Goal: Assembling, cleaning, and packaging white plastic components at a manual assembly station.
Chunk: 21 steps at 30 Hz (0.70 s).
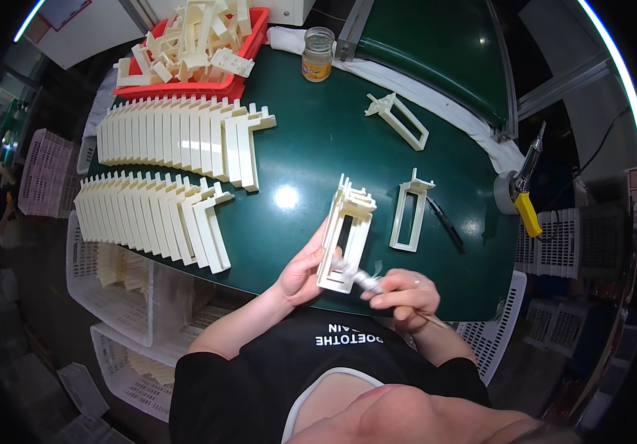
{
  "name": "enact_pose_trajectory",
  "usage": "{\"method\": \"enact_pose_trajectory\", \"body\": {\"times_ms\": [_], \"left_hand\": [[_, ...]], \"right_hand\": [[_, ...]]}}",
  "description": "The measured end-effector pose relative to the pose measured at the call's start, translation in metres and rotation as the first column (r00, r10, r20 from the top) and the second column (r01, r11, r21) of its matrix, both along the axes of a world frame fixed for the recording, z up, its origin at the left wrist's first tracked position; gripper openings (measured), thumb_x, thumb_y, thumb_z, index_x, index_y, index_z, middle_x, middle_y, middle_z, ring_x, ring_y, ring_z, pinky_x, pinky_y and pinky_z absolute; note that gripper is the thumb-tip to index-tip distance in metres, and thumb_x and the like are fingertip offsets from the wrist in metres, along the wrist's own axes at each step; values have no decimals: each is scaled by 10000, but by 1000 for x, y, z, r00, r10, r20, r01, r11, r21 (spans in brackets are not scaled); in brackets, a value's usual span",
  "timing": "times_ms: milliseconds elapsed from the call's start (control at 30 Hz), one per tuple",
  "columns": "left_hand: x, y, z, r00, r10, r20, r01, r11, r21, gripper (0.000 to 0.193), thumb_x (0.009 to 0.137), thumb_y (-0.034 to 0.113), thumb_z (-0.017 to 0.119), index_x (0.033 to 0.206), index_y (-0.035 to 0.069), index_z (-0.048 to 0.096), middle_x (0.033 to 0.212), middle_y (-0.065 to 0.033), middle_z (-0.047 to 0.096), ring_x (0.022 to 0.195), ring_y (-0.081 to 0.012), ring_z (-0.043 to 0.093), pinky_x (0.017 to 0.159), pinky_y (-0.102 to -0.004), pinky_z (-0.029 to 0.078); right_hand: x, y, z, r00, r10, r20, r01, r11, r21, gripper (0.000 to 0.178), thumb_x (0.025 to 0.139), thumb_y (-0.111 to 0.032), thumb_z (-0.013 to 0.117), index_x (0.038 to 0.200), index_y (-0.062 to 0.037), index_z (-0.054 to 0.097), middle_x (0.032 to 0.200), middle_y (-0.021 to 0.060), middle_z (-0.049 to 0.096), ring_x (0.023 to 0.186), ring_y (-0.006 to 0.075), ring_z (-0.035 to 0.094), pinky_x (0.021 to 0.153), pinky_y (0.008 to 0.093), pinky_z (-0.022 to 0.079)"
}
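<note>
My left hand (306, 268) is closed round the left side of a cream plastic frame (333, 244), which has a long rectangular opening and prongs at its far end. More than one such piece may be stacked there; I cannot tell. In my right hand (407, 297) is a thin stick-like tool with a white wrapped front part (363, 280). Its tip reaches the near part of the frame's opening. A second cream frame (397, 222) lies just right of the held one, beside a black pen (446, 223). Farther back lies a third frame (405, 126), tilted.
Two rows of cream parts, a far row (174, 133) and a near row (148, 218), stand on the green table (296, 126). Behind them is a red basket (255, 41) of loose parts. A glass jar (318, 53) stands at the back. A yellow-handled tool (527, 211) hangs at the right edge.
</note>
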State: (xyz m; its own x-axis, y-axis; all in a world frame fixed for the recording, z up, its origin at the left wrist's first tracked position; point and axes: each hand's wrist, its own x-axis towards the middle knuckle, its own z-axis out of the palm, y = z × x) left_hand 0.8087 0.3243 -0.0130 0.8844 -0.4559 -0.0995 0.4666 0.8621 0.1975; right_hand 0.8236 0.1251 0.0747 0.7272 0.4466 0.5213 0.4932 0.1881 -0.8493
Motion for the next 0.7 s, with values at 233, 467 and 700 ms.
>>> {"method": "enact_pose_trajectory", "body": {"times_ms": [233, 467, 700], "left_hand": [[5, -12, 28, 991, 95, -97, -82, 987, 137, 770, 946, 196, 574, 1540, 175, 83, 1113, -22, 519, 888, -99, 512, 853, -272, 444], [0, 2, -14, 1000, -18, -16, 15, 981, -194, 650, 969, 281, 543, 1510, 218, 189, 903, 17, 413, 713, -76, 436, 853, -368, 416], [1, 2, -13, 998, -44, -34, 37, 985, -171, 566, 1005, 291, 462, 1503, 248, 196, 848, 17, 376, 694, -80, 428, 858, -389, 414]], "right_hand": [[-9, 7, -20, 823, -80, 563, 417, 757, -503, 357, 669, -169, 814, 1008, -131, 710, 1026, 55, 591, 759, 213, 576, 641, 324, 436], [-12, -43, -17, 772, -364, 522, 601, 686, -411, 270, 643, -45, 795, 897, -81, 711, 928, 98, 587, 757, 250, 581, 631, 333, 480], [-3, -81, -40, 803, -278, 527, 584, 544, -603, 162, 747, -58, 747, 894, -36, 685, 934, 133, 597, 812, 260, 587, 700, 335, 479]]}}
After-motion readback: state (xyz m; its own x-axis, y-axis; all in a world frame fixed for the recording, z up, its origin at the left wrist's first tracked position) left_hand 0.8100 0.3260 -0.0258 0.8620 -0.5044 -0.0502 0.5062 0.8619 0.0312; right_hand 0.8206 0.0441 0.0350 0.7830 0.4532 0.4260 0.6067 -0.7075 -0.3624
